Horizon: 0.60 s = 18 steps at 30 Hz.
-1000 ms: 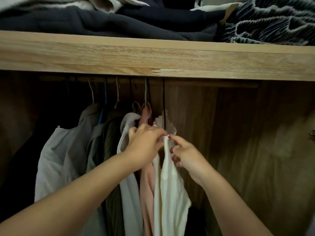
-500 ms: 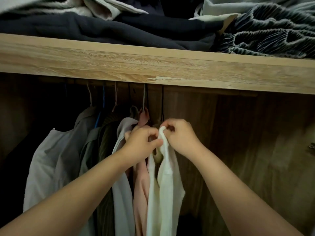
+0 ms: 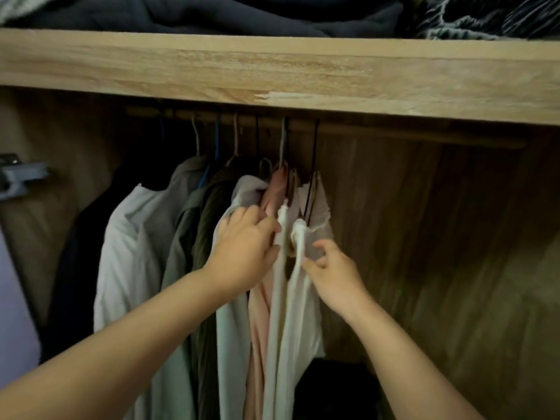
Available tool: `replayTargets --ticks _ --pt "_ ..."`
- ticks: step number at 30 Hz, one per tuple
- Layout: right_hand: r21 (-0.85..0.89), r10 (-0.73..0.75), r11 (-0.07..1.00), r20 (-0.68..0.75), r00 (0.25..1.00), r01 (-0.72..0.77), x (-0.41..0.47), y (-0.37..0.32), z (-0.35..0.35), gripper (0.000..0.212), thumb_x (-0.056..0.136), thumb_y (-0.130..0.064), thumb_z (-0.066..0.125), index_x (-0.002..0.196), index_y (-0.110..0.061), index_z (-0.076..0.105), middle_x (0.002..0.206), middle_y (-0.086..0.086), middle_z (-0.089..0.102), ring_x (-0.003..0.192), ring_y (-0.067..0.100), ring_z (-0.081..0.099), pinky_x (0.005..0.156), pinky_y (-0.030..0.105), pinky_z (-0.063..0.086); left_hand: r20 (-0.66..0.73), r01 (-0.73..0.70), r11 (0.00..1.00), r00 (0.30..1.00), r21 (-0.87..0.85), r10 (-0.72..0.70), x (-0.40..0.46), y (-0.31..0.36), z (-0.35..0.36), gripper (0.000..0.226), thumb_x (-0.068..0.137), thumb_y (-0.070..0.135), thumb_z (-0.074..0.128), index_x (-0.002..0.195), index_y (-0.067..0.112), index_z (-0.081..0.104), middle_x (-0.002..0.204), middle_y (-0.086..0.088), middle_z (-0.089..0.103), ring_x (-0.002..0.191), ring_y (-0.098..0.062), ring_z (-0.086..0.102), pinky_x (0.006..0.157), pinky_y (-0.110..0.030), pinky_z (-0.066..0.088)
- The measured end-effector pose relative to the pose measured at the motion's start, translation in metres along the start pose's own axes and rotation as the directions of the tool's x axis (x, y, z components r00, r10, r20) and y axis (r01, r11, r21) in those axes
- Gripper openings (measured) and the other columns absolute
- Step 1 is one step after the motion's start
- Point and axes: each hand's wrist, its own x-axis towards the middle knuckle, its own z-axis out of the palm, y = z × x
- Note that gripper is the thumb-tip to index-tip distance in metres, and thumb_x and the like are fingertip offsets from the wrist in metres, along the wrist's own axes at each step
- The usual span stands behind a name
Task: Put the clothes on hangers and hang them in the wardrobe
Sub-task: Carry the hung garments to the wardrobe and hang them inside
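- At the far left edge of the wardrobe, a grey metal door hinge [image 3: 18, 179] jutted from the wooden side wall [image 3: 75, 140].
- Next along, a pale grey collared shirt [image 3: 133, 253] hung from the wooden rail [image 3: 394, 133], and beside it an olive-green ribbed garment [image 3: 209, 225] was packed in tight.
- Then a light grey top [image 3: 233, 322] and, touching it, a pink garment [image 3: 260, 316], both hanging down the middle.
- In came the left hand [image 3: 245, 253], fingers curled, gripping the left strap of the cream sleeveless top [image 3: 291, 322] right against the pink garment.
- The cream sleeveless top itself hung on a thin black wire hanger [image 3: 312, 177], whose hook was over the rail; it was the last garment on the right of the row.
- Just beside it, the right hand [image 3: 333, 274] pinched the top's right shoulder fabric between thumb and fingers, below the hanger's arm.
- Right of that, the brown wooden back panel [image 3: 454, 237] ran bare to the edge.
- Up above, the light wooden shelf board [image 3: 303, 74] spanned the frame, with dark navy folded clothes [image 3: 212, 13] piled on it and a dark pleated fabric [image 3: 485, 19] at its right end.
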Motion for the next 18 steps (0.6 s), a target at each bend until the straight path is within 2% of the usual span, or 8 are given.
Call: replayTargets --ticks 3,6,8,10,12,14,16,18 --pt "-0.134 0.053 0.99 0.009 0.999 -0.051 -0.016 0.019 0.009 0.041 0.097 -0.035 0.044 0.135 -0.022 0.04 0.122 0.003 0.059 0.113 0.021 0.055 0.096 0.038 0.047 -0.034 -0.004 0.999 0.999 -0.051 0.003 -0.034 -0.006 -0.007 0.02 0.085 0.019 0.059 0.105 0.017 0.063 0.102 -0.001 0.055 0.099 -0.024 0.051 0.08 -0.036 0.041" --pt "-0.34 0.143 0.935 0.095 0.985 -0.103 -0.036 0.034 0.023 0.032 0.099 -0.031 0.038 0.127 -0.019 0.046 0.12 0.004 0.058 0.109 0.022 0.057 0.093 0.04 0.049 0.007 0.046 0.997 0.999 -0.065 -0.045 -0.075 -0.01 -0.017 0.019 0.086 0.016 0.058 0.104 0.017 0.065 0.103 0.0 0.058 0.093 -0.018 0.054 0.081 -0.036 0.048" --pt "-0.502 0.234 0.854 0.137 0.963 -0.137 -0.05 0.044 0.037 0.029 0.099 -0.025 0.035 0.121 -0.018 0.051 0.116 0.004 0.06 0.103 0.023 0.058 0.088 0.038 0.05 0.072 0.093 0.994 0.993 -0.06 -0.088 -0.105 -0.017 -0.025 0.017 0.088 0.017 0.057 0.102 0.018 0.066 0.103 0.002 0.059 0.088 -0.013 0.056 0.08 -0.03 0.048" --pt "-0.599 0.327 0.786 0.199 0.924 -0.149 -0.066 0.05 0.052 0.028 0.098 -0.023 0.035 0.112 -0.016 0.058 0.11 0.004 0.062 0.096 0.021 0.06 0.078 0.031 0.051 0.192 0.16 0.986 0.97 -0.051 -0.148 -0.139 -0.028 -0.031 0.019 0.089 0.022 0.053 0.099 0.017 0.068 0.102 0.002 0.062 0.089 -0.015 0.06 0.08 -0.032 0.049" --pt "-0.626 0.365 0.771 0.283 0.887 -0.118 -0.084 0.049 0.065 0.027 0.098 -0.025 0.037 0.107 -0.014 0.06 0.107 0.004 0.062 0.092 0.019 0.06 0.07 0.026 0.049 0.306 0.233 0.972 0.928 -0.033 -0.212 -0.173 -0.039 -0.039 0.035 0.085 0.032 0.039 0.093 0.015 0.069 0.096 0.0 0.066 0.087 -0.018 0.063 0.077 -0.032 0.052" --pt "-0.616 0.33 0.786 0.361 0.872 -0.043 -0.101 0.044 0.08 0.027 0.098 -0.03 0.038 0.105 -0.014 0.057 0.11 0.003 0.06 0.096 0.019 0.059 0.075 0.026 0.05 0.368 0.297 0.954 0.884 0.033 -0.288 -0.208 -0.051 -0.048 0.043 0.082 0.035 0.03 0.091 0.014 0.067 0.095 0.002 0.065 0.085 -0.016 0.063 0.076 -0.032 0.052" --pt "-0.616 0.272 0.786 0.428 0.862 0.058 -0.12 0.034 0.097 0.027 0.098 -0.033 0.036 0.109 -0.016 0.055 0.117 0.003 0.057 0.103 0.02 0.056 0.087 0.03 0.049 0.415 0.357 0.928 0.832 0.107 -0.368 -0.245 -0.062 -0.059 0.031 0.091 0.031 0.039 0.098 0.016 0.065 0.1 0.005 0.064 0.09 -0.014 0.06 0.078 -0.025 0.048" --pt "-0.611 0.227 0.777 0.497 0.838 0.152 -0.142 0.019 0.116 0.034 0.097 -0.037 0.038 0.119 -0.015 0.053 0.12 0.003 0.056 0.107 0.021 0.056 0.092 0.032 0.048 0.43 0.401 0.903 0.795 0.157 -0.428 -0.283 -0.07 -0.073 0.021 0.093 0.025 0.046 0.102 0.017 0.064 0.104 0.005 0.063 0.093 -0.014 0.06 0.077 -0.022 0.044"
